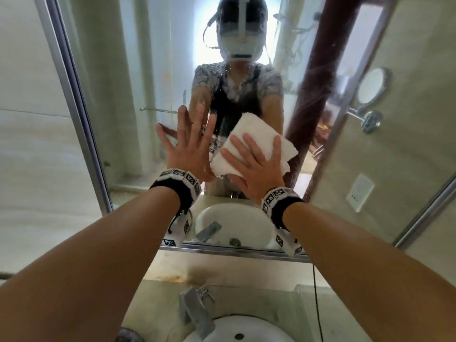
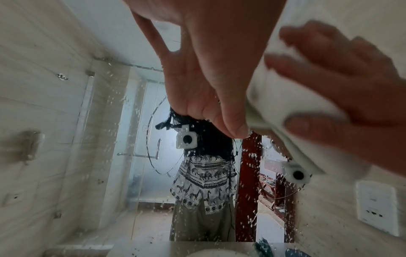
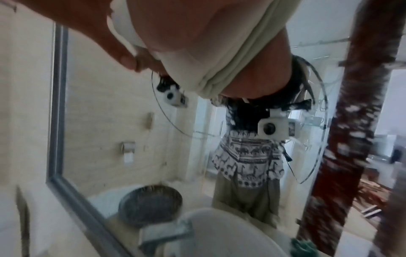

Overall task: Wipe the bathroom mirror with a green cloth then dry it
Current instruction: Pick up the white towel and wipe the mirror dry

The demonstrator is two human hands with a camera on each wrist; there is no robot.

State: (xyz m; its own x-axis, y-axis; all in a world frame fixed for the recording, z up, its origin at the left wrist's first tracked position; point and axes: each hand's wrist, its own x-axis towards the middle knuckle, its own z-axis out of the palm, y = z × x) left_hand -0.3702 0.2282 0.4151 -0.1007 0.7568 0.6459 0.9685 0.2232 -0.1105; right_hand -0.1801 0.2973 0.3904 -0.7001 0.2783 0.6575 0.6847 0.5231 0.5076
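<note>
The bathroom mirror (image 1: 138,70) in a silver frame fills the head view, and its glass (image 2: 92,173) is speckled with water drops. My left hand (image 1: 190,144) lies flat on the glass with its fingers spread and holds nothing. Just to its right, my right hand (image 1: 256,169) presses a folded white cloth (image 1: 261,134) against the glass with straight fingers. In the left wrist view the cloth (image 2: 274,104) sits under the right hand (image 2: 342,83), beside the left hand (image 2: 208,60). The cloth (image 3: 219,66) also tops the right wrist view. A dark green thing (image 3: 304,247) shows reflected low down.
Below the mirror a white sink (image 1: 237,328) with a metal tap (image 1: 195,314) stands on a stained counter (image 1: 222,270). A round shaving mirror (image 1: 372,87) and a wall socket (image 1: 360,191) are on the right wall. A black cable (image 1: 317,304) hangs at the right.
</note>
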